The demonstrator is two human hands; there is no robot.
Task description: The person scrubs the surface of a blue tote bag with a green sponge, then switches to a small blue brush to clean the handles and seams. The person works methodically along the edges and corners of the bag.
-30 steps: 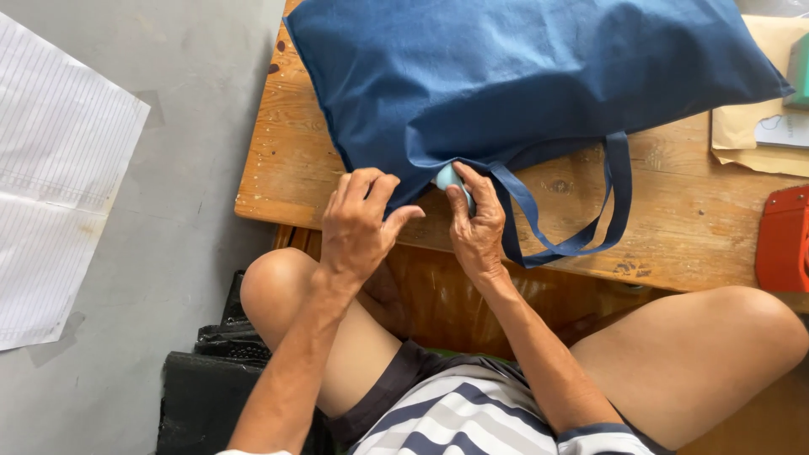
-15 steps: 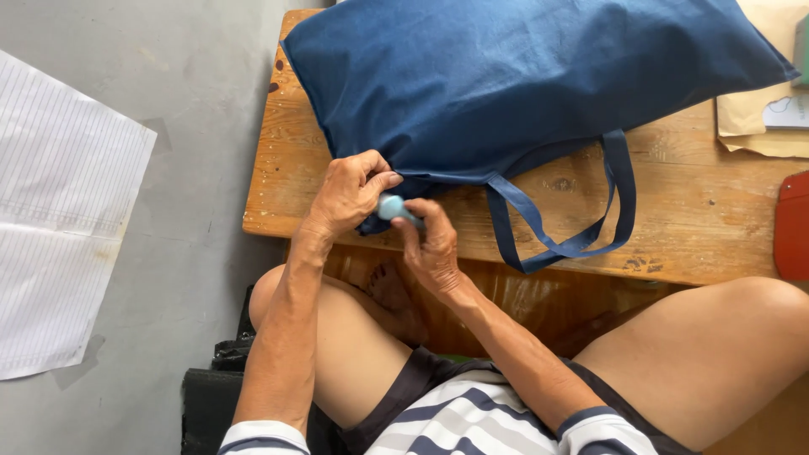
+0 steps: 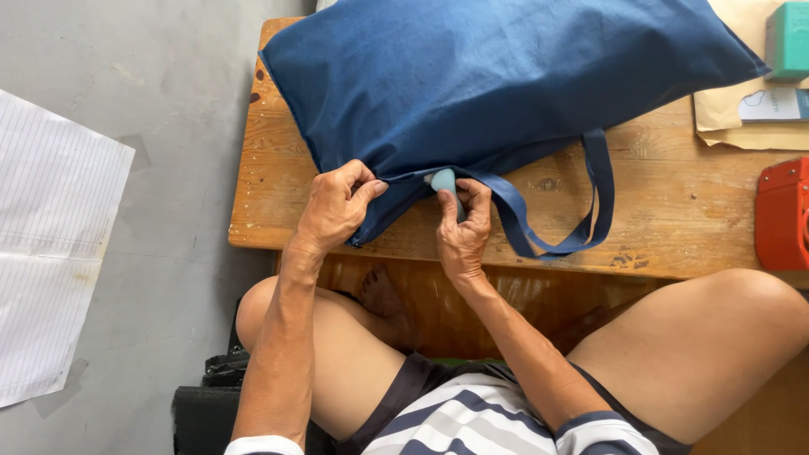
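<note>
Bag (image 3: 506, 76), dark blue cloth, is lying across the wooden table (image 3: 674, 227) in the upper centre of the frame, its two strap handles (image 3: 590, 211) trailing toward the table's near edge. Your left hand (image 3: 333, 206) is pinching the bag's open hem at centre frame, fingers closed on the fabric. Your right hand (image 3: 463, 227), just right of it, is gripping a small pale blue object (image 3: 442, 179) between thumb and fingers, pressing it against the same hem; what the object is cannot be told. Lined paper sheet (image 3: 50, 244) is lying on the grey floor at far left. Red box (image 3: 784, 215) is sitting at the right edge, with a tan envelope (image 3: 725, 118) and a green block (image 3: 788, 38) in the upper right corner.
</note>
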